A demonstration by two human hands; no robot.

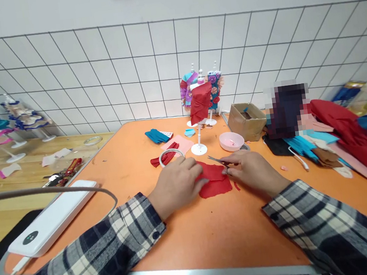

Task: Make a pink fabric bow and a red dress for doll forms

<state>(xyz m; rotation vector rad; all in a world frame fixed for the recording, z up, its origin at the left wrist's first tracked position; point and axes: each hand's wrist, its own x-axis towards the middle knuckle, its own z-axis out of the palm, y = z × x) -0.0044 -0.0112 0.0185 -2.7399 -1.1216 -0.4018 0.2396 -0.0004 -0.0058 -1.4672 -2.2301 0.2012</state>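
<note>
A ragged piece of red cloth (215,188) lies on the orange table, with a fold across it. My left hand (179,183) grips its left edge, fingers curled over the fabric. On the other side, my right hand (252,171) is closed around a small pair of scissors (218,160); the blades point left above the cloth's upper edge. A thin red scrap (237,186) rests beside the cloth. Behind it, a small white dress form (200,148) wears red fabric. Just beyond my left hand are a roll of tape (168,153) and pleated red strips (155,162).
A pink bowl (231,141) and a cardboard box (248,122) stand behind my right hand. Folded teal fabric (156,136) is at the back. A heap of fabrics (344,125) covers the right side. A white power bank (54,217) with a cable lies left.
</note>
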